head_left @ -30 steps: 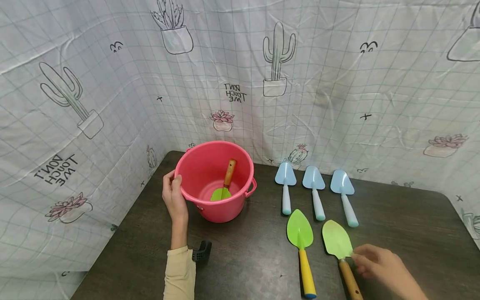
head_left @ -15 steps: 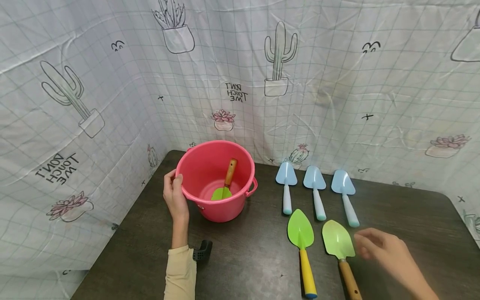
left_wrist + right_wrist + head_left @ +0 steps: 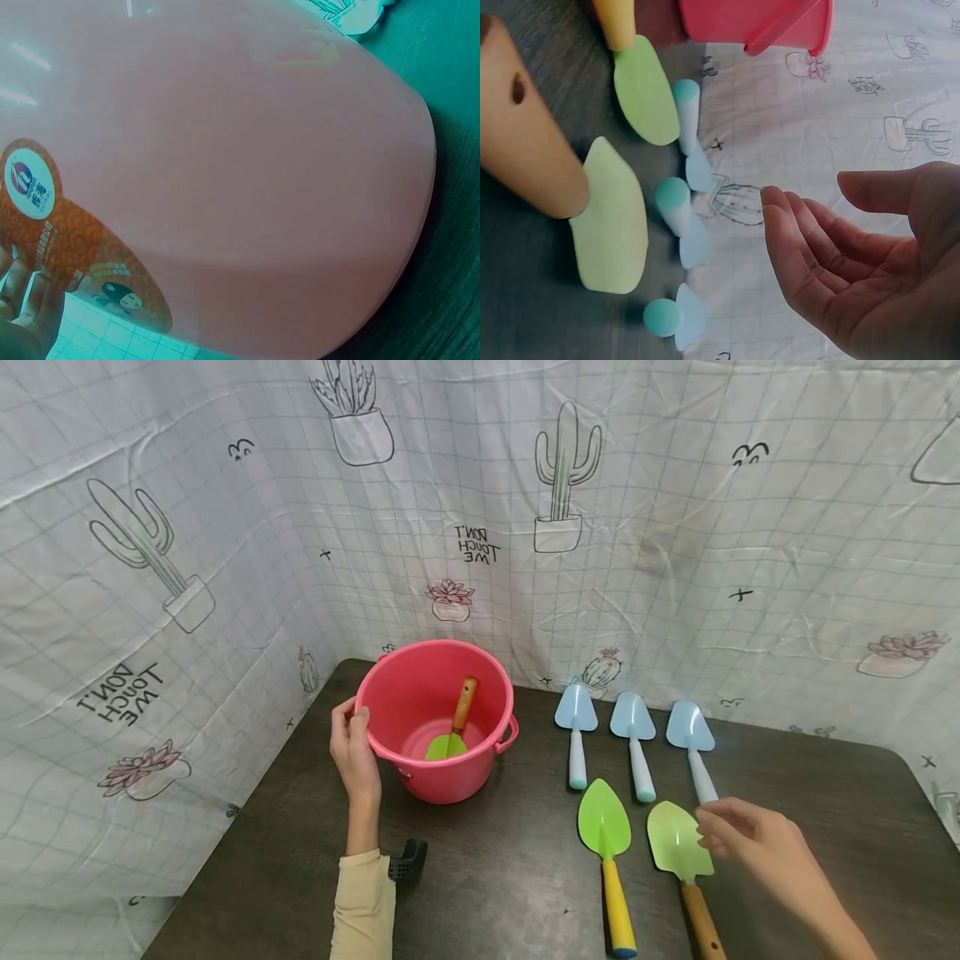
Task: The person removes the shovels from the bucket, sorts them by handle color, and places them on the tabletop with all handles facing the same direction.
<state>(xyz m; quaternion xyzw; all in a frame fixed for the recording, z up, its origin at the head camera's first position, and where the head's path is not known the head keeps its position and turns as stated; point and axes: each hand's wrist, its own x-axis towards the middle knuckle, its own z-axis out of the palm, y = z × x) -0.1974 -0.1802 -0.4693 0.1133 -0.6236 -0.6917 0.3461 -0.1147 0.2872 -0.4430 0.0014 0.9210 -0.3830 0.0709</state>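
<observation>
A pink bucket (image 3: 450,787) stands at the back left, and my left hand (image 3: 354,752) grips its near-left rim, thumb over the edge and fingers outside. Inside the bucket leans a green trowel (image 3: 463,703), wooden handle up. My right hand (image 3: 757,843) hovers over the table at right with loosely curved fingers and nothing in them; the right wrist view shows its thumb apart from the fingers. In the head view its fingertips overlap the handle end of the rightmost light blue trowel (image 3: 690,725) and the blade edge of a pale green trowel (image 3: 678,839) with a wooden handle.
Two more light blue trowels, the left one (image 3: 576,710) and the middle one (image 3: 632,718), lie along the back edge. A bright green trowel (image 3: 603,818) with a yellow handle lies in front of them. A cactus-print cloth (image 3: 645,577) hangs behind the dark table (image 3: 487,877).
My right hand has moved up and away from beside the pale green trowel, toward the rightmost light blue trowel's handle end. My left hand keeps its grip on the bucket.
</observation>
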